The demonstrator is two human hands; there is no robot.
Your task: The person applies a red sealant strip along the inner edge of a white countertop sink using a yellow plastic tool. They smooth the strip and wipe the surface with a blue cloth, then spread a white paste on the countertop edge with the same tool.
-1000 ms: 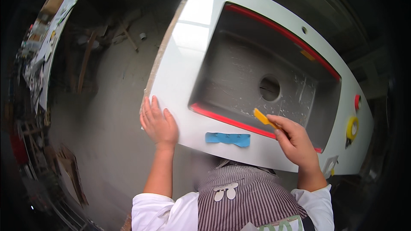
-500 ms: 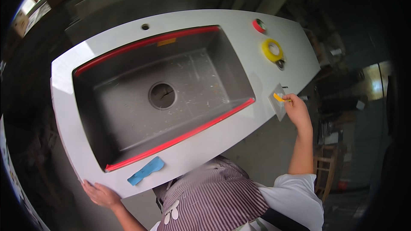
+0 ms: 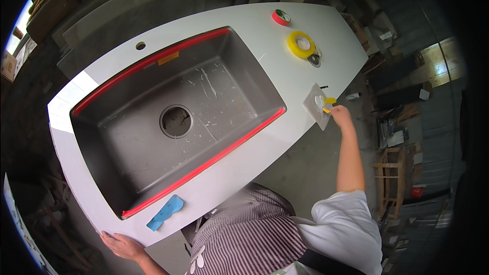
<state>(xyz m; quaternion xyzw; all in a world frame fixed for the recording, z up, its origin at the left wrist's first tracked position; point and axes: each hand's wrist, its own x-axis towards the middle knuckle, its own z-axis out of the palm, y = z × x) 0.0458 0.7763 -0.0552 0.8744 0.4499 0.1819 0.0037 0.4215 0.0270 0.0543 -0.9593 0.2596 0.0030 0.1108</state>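
A white countertop (image 3: 244,165) with a dark grey sink (image 3: 147,84) lies in front of me. My left hand (image 3: 124,247) rests on its near left corner, fingers stretched along the edge. At the near right edge, my right hand (image 3: 342,115) is closed on a small yellow spreader (image 3: 327,110). The spreader is over a thin pale square plate (image 3: 312,103), which carries a smear of white paste (image 3: 319,103). Another yellow piece (image 3: 330,100) shows just beyond the spreader; I cannot tell whether it is separate.
Red tape (image 3: 204,164) lines the sink's long edges. A blue strip (image 3: 165,213) lies near the front. A yellow tape roll (image 3: 301,44) and a red-sided roll (image 3: 280,18) sit on the right part. A wooden frame (image 3: 389,181) stands at the right.
The view has shifted, so the countertop appears farther left. My right hand remains at the plate with the spreader, now beside the paste. My left hand stays on the corner.
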